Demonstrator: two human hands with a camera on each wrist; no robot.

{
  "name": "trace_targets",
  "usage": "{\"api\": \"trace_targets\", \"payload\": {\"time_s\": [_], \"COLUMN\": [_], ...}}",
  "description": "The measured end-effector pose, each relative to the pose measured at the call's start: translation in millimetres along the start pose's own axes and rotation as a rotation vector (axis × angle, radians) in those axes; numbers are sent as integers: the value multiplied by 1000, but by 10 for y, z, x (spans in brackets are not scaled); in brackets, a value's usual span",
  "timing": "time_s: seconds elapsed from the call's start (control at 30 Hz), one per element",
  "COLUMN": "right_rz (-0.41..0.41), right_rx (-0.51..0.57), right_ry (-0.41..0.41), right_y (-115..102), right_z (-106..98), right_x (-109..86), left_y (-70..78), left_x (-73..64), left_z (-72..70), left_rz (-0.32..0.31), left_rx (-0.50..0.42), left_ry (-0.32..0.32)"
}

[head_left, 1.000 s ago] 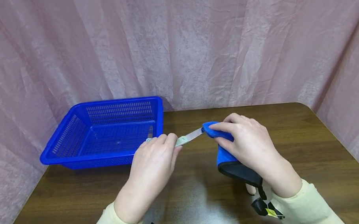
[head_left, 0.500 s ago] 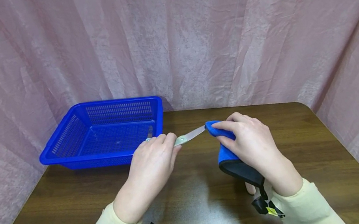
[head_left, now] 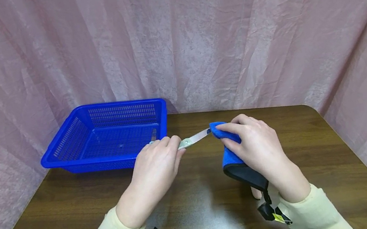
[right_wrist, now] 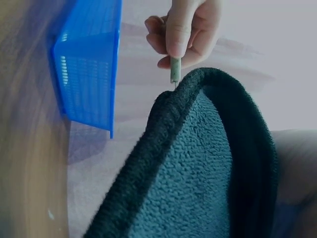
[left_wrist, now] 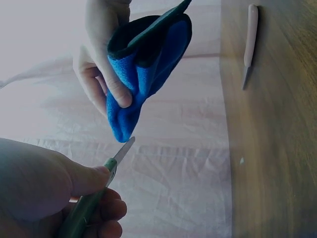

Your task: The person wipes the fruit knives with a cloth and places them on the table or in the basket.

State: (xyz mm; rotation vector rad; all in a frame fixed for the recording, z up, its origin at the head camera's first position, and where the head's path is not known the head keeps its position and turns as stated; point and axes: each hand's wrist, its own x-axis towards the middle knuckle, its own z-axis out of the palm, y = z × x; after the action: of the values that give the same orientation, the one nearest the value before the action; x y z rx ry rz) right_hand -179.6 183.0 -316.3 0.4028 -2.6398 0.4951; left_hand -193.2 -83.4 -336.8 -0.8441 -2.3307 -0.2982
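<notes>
My left hand grips the light green handle of a small knife, whose blade points right. A dark patch shows near the blade's tip. My right hand pinches a folded blue cloth with a black border, its fold right at the blade tip. The left wrist view shows the thumb pressing the cloth, and the bare blade just below it. In the right wrist view the cloth's border covers most of the blade.
A blue plastic basket stands at the left of the wooden table, with another knife partly visible inside. A knife with a pinkish handle lies on the table by my right forearm. Pink curtains hang behind.
My right hand and the cloth have shifted slightly right, toward the blade's tip, then lifted a little, baring the dark patch. The left hand and knife are almost still.
</notes>
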Motion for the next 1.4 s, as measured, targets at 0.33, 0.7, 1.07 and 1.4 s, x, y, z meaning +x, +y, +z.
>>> {"api": "trace_targets", "payload": {"time_s": [0.33, 0.7, 1.07, 1.4], "right_rz": [-127, -171, -204, -208], "right_rx": [23, 33, 29, 24], "right_ry": [28, 29, 17, 2], "right_y": [-134, -175, -185, -193], "right_z": [69, 116, 138, 143], "right_x": [-30, -46, -46, -55], "left_y": [21, 54, 69, 70], "left_x": [-2, 1, -1, -12], "left_z": [9, 23, 39, 34], "left_rz": [-8, -25, -23, -12], "left_rx": [9, -6, -19, -22], "left_ry": [-29, -72, -94, -98]}}
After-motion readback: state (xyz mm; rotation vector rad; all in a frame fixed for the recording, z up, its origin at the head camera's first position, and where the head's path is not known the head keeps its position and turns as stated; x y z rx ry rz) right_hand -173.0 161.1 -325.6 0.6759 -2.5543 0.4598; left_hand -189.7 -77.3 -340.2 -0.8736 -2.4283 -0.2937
